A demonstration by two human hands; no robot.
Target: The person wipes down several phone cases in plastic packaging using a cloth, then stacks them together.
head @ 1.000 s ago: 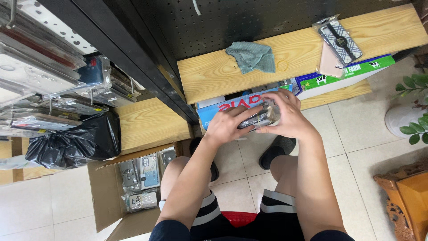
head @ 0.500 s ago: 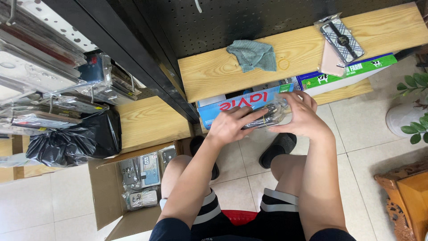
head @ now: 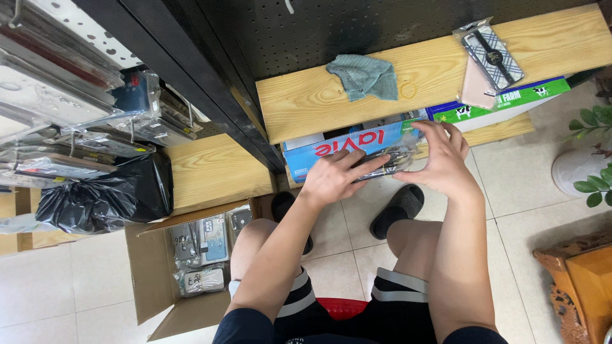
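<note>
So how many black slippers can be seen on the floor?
2: one slipper lies on the tiles below the right hand; the other slipper is partly hidden behind the left forearm, beside the cardboard box.

Left of the teal cloth (head: 364, 76) the wooden shelf (head: 306, 105) lies bare; right of it a rubber band (head: 408, 90) and bagged phone cases (head: 491, 57) crowd it. Beneath, boxes (head: 344, 148) seemingly fill the gap.
</note>
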